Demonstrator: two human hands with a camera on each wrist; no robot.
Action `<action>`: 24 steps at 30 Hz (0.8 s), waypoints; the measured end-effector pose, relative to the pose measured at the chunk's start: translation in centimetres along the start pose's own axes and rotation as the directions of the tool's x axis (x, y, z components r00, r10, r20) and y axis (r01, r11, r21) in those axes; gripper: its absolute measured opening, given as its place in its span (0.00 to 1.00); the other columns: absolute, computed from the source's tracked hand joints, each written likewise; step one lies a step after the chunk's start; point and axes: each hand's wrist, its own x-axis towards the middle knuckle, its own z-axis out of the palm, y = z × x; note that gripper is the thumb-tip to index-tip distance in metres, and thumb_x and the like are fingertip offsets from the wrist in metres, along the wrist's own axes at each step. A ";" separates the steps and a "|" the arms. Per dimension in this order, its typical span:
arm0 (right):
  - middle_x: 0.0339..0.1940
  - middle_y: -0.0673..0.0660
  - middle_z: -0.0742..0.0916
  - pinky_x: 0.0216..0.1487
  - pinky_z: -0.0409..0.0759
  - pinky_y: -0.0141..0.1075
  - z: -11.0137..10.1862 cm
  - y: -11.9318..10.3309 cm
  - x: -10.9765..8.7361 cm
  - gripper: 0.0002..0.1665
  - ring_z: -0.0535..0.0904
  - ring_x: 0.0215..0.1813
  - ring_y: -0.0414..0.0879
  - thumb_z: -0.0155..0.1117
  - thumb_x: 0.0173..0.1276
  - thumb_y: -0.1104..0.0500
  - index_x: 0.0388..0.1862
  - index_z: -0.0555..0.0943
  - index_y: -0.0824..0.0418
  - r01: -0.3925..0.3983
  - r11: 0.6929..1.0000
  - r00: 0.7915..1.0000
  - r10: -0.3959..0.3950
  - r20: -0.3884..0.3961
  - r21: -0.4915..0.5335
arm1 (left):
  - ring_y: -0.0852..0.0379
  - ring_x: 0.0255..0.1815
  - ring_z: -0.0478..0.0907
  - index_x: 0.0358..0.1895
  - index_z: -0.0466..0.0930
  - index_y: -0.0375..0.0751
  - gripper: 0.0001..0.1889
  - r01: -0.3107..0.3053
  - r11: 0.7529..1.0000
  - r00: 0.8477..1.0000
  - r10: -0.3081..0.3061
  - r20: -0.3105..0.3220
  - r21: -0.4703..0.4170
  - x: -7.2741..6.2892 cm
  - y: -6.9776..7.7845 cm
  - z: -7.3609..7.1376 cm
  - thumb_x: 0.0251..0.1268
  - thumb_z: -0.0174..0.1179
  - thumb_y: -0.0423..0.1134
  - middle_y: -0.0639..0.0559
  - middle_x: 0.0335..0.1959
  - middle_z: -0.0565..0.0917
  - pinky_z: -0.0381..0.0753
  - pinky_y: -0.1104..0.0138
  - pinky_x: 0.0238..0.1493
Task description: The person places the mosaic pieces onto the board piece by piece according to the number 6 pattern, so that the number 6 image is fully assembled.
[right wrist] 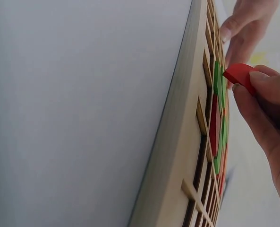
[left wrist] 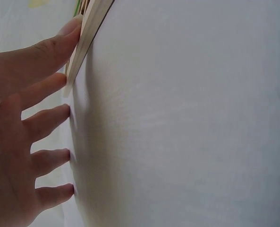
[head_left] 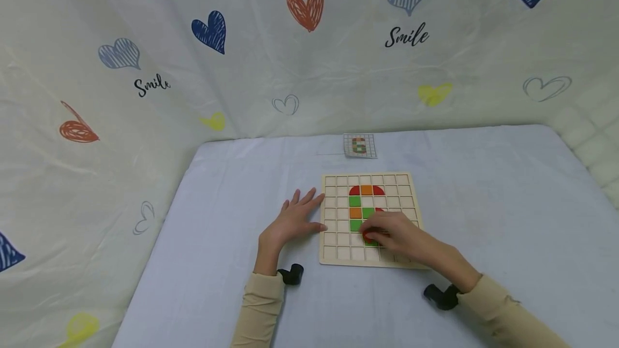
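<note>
A square wooden grid board (head_left: 342, 254) lies on the white-covered table. Red rounded-corner tiles (head_left: 355, 191), an orange tile (head_left: 366, 190) and several green tiles (head_left: 355, 225) sit in its cells. Over the lower middle of the board, my right hand (head_left: 398, 232) pinches a red rounded-corner tile (right wrist: 241, 75) between thumb and fingers, tilted above the grid in the right wrist view. That hand hides part of the tiles beneath it. At the board's left edge my left hand (head_left: 292, 222) rests with fingers spread, its thumb (left wrist: 71, 28) against the wooden side.
Behind the board lies a small card (head_left: 359, 146) printed with a coloured grid pattern. Black wrist cameras (head_left: 292, 274) hang at both sleeves. A white curtain (head_left: 251, 79) with printed hearts rises along the table's back edge.
</note>
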 end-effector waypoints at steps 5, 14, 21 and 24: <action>0.41 0.51 0.91 0.48 0.87 0.37 0.6 -0.2 0.8 0.12 0.84 0.43 0.42 0.72 0.64 0.71 0.44 0.89 0.61 -0.010 1.000 1.000 0.010 0.023 0.008 | 0.38 0.86 0.36 0.82 0.58 0.56 0.43 0.000 1.000 1.000 0.000 0.002 -0.001 0.0 0.0 -0.1 0.68 0.68 0.54 0.52 0.85 0.52 0.40 0.39 0.83; 0.41 0.51 0.89 0.47 0.86 0.34 1.7 -0.4 1.2 0.09 0.82 0.42 0.40 0.70 0.67 0.70 0.44 0.90 0.61 -0.029 1.000 0.996 0.029 0.087 0.004 | 0.38 0.86 0.36 0.82 0.58 0.56 0.42 0.008 1.000 1.000 -0.008 0.001 0.007 0.1 0.1 0.0 0.68 0.67 0.54 0.53 0.85 0.52 0.40 0.40 0.83; 0.41 0.51 0.85 0.45 0.84 0.32 2.1 -0.7 1.2 0.11 0.80 0.42 0.41 0.74 0.64 0.67 0.46 0.90 0.63 -0.067 0.997 0.993 0.070 0.093 -0.039 | 0.38 0.86 0.37 0.82 0.59 0.55 0.42 -0.003 1.000 1.000 0.003 -0.005 -0.005 -0.1 0.1 -0.1 0.68 0.67 0.54 0.52 0.85 0.52 0.41 0.39 0.83; 0.41 0.50 0.84 0.43 0.82 0.31 2.2 -0.7 1.2 0.11 0.79 0.41 0.41 0.74 0.64 0.67 0.46 0.89 0.63 -0.071 0.996 0.993 0.076 0.090 -0.056 | 0.38 0.86 0.37 0.82 0.59 0.55 0.42 -0.003 1.000 1.000 0.003 -0.006 -0.003 -0.1 0.0 -0.1 0.68 0.67 0.53 0.52 0.85 0.52 0.41 0.39 0.82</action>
